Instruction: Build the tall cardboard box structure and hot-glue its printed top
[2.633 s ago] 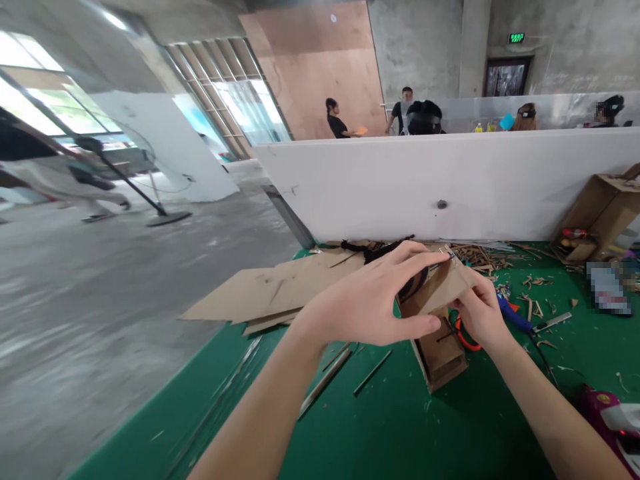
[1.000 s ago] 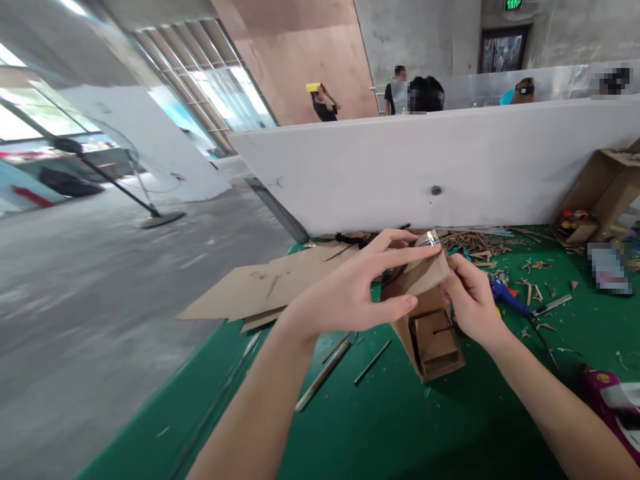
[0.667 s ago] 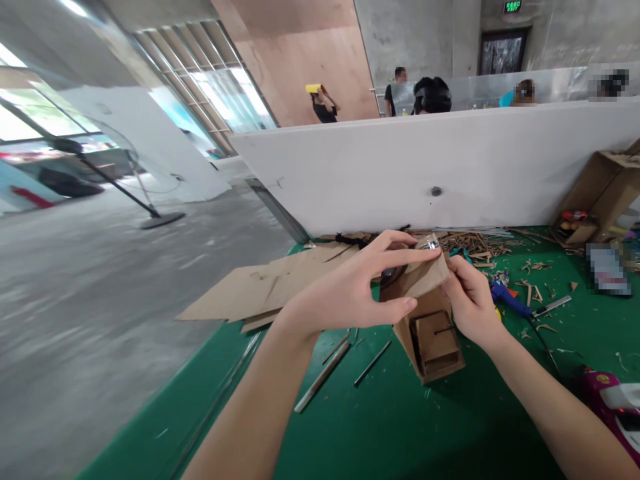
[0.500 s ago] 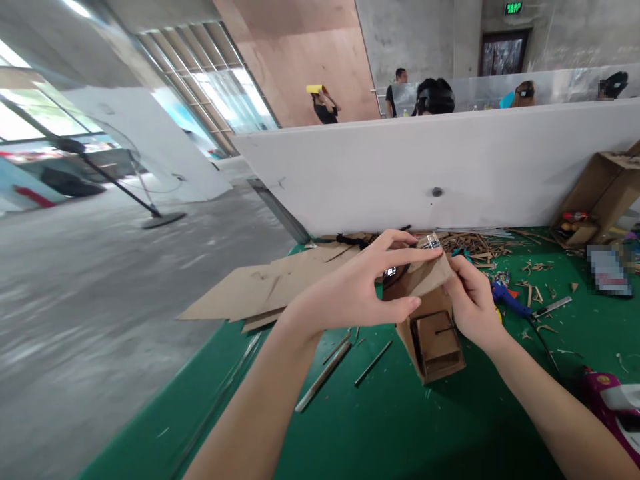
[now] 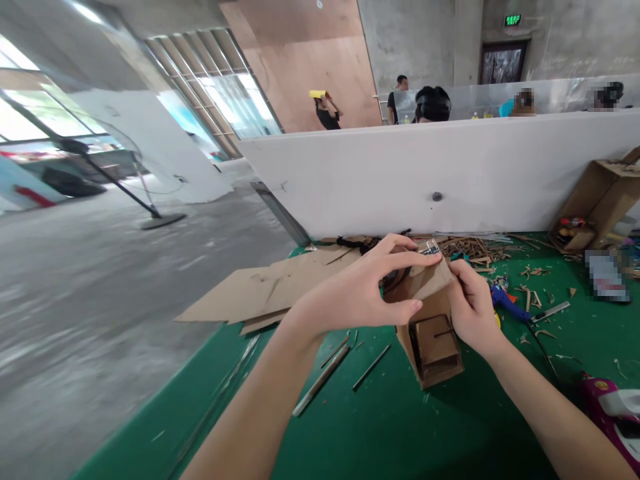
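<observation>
A small brown cardboard box construction (image 5: 435, 373) stands on the green table between my hands, with an open-fronted compartment in its lower part. My left hand (image 5: 365, 287) reaches over the upper part, its fingers on the top and its thumb at the near side. Under the index fingertip lies a small shiny piece (image 5: 429, 247), too small to make out. My right hand (image 5: 475, 303) grips the right side of the box, fingers curled and thumb against the cardboard. Dark round parts behind the left fingers are mostly hidden.
Flat cardboard sheets (image 5: 250, 287) lie at left, and thin sticks (image 5: 323, 380) in front. At right are a blue glue gun (image 5: 510, 303), a utility knife (image 5: 550, 311) and cardboard scraps (image 5: 480, 252). A white partition (image 5: 350, 180) closes the back; people are beyond it.
The view has tilted up slightly, so the scene sits a little lower. Both hands keep nearly the same hold on the cardboard box.
</observation>
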`<state>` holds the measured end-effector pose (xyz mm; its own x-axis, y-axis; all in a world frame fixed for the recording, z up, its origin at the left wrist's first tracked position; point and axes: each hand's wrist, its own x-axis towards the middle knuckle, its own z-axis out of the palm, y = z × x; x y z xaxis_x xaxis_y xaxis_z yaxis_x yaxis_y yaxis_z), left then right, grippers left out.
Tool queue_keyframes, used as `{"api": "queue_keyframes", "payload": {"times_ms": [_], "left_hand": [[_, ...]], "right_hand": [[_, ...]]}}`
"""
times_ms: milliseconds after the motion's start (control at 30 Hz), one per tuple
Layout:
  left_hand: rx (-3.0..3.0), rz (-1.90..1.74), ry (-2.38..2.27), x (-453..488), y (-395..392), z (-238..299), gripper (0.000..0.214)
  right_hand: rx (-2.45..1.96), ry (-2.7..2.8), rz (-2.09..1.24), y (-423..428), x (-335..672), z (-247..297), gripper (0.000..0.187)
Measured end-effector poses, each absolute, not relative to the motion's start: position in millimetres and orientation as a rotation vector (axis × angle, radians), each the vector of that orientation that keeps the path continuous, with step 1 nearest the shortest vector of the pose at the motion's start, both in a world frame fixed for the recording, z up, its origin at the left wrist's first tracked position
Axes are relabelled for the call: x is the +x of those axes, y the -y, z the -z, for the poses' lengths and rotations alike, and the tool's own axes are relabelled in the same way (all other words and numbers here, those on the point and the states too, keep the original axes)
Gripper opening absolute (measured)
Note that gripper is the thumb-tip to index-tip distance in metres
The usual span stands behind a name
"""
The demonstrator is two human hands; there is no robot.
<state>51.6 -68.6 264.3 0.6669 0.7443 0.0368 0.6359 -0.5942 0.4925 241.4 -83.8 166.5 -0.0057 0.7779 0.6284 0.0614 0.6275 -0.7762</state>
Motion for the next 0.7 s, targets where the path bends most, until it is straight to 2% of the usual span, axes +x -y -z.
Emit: {"api": "queue_keyframes", "payload": {"times_ms": [467, 700], "left_hand": [[2.397, -0.275, -1.104, 54.9, 69.0, -263.9, 0.061], [2.436, -0.36, -1.081, 55.2, 73.2, -261.7, 0.059]], "right_hand": [[-0.71, 1.456, -0.672, 82.0, 239.5, -163.9, 0.026], [-0.66, 1.426, -0.754, 77.8, 238.4, -157.4, 0.028]]}}
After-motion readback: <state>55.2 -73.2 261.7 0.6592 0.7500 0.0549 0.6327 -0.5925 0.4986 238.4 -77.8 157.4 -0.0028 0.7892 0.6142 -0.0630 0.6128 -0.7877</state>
